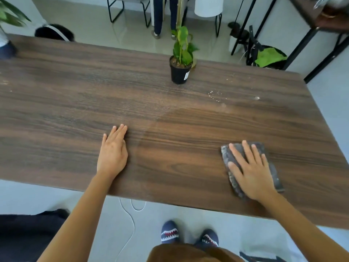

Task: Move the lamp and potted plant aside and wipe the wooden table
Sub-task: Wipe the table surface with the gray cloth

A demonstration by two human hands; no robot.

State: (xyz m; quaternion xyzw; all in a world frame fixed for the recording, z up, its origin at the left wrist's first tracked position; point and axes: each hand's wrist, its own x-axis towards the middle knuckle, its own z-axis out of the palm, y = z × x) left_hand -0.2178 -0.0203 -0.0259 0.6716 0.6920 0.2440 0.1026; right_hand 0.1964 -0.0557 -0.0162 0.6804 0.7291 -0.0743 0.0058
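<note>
The wooden table (75,95) fills the middle of the view. A potted plant (180,69) in a black pot stands upright near its far edge. My left hand (113,150) lies flat on the wood near the front edge, palm down, fingers together, holding nothing. My right hand (251,171) presses flat on a grey cloth (264,148) at the front right of the table, fingers spread. A darker, damp-looking patch spreads between my hands. White specks and droplets (215,94) lie on the wood to the right of the pot. No lamp on the table.
A second plant (7,14) and a dark object (6,50) sit at the table's far left corner. Beyond the far edge are chair legs (117,10), a white lamp shade (208,6) and a black shelf frame (321,44). A white cable (130,214) trails on the floor.
</note>
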